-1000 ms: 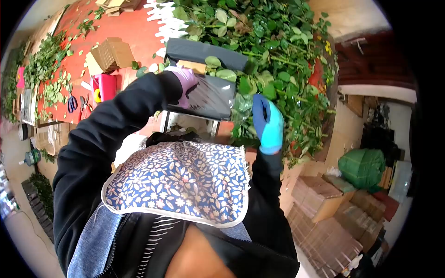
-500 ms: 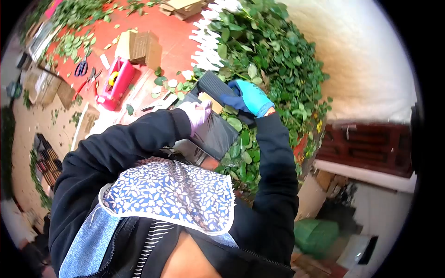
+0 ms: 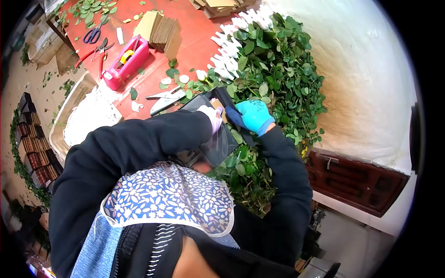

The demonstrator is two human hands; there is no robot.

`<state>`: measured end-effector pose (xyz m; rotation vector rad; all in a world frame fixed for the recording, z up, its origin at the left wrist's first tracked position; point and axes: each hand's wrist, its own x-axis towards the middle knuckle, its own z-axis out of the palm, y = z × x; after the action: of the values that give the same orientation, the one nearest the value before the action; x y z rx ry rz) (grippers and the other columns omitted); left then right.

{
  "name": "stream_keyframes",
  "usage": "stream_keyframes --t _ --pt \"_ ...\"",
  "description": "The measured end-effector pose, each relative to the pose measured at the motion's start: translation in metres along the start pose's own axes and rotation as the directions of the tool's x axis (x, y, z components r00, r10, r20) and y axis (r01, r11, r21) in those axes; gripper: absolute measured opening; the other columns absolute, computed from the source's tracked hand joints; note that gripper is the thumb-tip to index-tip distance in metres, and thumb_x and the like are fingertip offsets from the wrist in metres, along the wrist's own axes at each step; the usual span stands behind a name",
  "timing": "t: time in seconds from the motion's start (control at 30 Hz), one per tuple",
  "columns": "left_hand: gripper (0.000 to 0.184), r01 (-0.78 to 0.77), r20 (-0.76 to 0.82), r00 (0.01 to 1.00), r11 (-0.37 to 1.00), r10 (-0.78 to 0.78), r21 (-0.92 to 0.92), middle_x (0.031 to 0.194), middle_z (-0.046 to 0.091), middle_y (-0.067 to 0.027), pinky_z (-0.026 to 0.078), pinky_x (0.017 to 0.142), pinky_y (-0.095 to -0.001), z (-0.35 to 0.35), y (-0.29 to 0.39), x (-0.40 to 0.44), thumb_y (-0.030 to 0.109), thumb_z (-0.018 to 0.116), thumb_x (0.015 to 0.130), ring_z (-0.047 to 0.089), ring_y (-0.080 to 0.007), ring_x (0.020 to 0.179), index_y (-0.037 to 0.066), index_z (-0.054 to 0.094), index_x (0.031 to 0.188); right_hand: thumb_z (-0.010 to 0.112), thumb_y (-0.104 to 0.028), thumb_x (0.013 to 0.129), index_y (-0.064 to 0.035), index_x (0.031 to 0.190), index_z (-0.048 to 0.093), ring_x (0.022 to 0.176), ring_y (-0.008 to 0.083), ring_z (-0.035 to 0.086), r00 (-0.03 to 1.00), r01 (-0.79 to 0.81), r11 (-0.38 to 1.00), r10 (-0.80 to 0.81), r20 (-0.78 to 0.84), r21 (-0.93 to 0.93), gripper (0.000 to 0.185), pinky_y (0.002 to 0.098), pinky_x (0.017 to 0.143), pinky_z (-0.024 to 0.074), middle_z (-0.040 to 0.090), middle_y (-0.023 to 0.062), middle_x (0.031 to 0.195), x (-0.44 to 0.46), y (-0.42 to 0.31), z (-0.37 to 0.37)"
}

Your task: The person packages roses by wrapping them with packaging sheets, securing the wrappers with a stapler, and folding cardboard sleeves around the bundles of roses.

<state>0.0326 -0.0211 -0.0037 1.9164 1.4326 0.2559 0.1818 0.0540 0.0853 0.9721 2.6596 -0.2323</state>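
A black box (image 3: 225, 97) is tilted in front of me, with clear plastic film (image 3: 221, 144) over its near part. My left hand (image 3: 211, 117), in a pale glove, is closed at the box's opening with its fingers against a tan cardboard piece (image 3: 216, 104). Its fingertips are partly hidden. My right hand (image 3: 254, 116) wears a teal glove with a dark coating and grips the box's right wall. Just past the box lie a white rose (image 3: 201, 75) and a silver stapler-like tool (image 3: 168, 99). Leafy stems (image 3: 282, 69) press against the box's right side.
White-wrapped flower heads (image 3: 227, 55) line the leafy pile on the red table (image 3: 194, 41). A pink tape dispenser (image 3: 125, 65), folded cardboard (image 3: 160, 34), red-handled pruners (image 3: 99, 51) and scissors (image 3: 94, 34) lie to the left. A crate (image 3: 69, 109) holds white material.
The view has shifted. The box has tilted, so its ribbed wall now shows nearly edge-on. My left hand has moved right, closer to my right hand.
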Motion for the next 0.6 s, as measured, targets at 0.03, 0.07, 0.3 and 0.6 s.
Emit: stream_keyframes --t 0.03,0.07,0.3,0.6 --pt "0.034 -0.001 0.002 1.0 1.0 0.001 -0.009 0.088 0.069 -0.0192 0.052 0.075 -0.0452 0.004 -0.002 0.001 0.022 0.04 0.095 0.067 -0.0358 0.081 0.003 0.058 0.116 0.05 -0.045 0.093 -0.008 0.063 0.063 0.06 0.0359 0.06 1.0 -0.001 1.0 0.001 0.009 -0.002 0.05 0.0479 0.058 0.0452 0.06 0.0154 0.062 -0.001 -0.001 0.001" --pt "0.032 -0.036 -0.07 0.997 0.999 0.035 -0.011 0.084 0.068 -0.0197 0.052 0.071 -0.0461 0.008 -0.003 0.001 0.019 0.038 0.094 0.066 -0.0366 0.077 0.002 0.057 0.115 0.049 -0.045 0.092 -0.0085 0.065 0.065 0.059 0.0356 0.061 0.998 -0.019 0.999 0.021 0.056 -0.037 0.049 0.0474 0.057 0.0463 0.062 0.0155 0.063 -0.002 -0.01 -0.008" --pt "0.028 -0.272 0.096 0.961 0.942 0.258 0.194 0.094 0.069 -0.0183 0.053 0.08 -0.0435 -0.013 -0.013 -0.003 0.017 0.043 0.091 0.067 -0.0366 0.087 0.003 0.067 0.096 0.056 -0.035 0.087 -0.0122 0.067 0.064 0.053 0.0312 0.06 0.991 0.114 0.983 -0.123 -0.05 -0.146 0.031 0.0436 0.051 0.046 0.06 0.0113 0.06 -0.006 -0.033 0.015" --pt "0.043 -0.306 -0.284 0.931 0.914 0.229 -0.265 0.115 0.051 -0.0154 0.046 0.091 -0.0405 -0.005 -0.063 -0.027 0.011 0.079 0.063 0.053 -0.0338 0.105 0.002 0.062 0.102 0.057 -0.032 0.085 -0.0118 0.065 0.065 0.058 0.0282 0.063 0.99 0.142 0.966 -0.138 0.034 -0.217 0.029 0.0419 0.057 0.0477 0.063 0.009 0.062 -0.01 -0.056 0.04"
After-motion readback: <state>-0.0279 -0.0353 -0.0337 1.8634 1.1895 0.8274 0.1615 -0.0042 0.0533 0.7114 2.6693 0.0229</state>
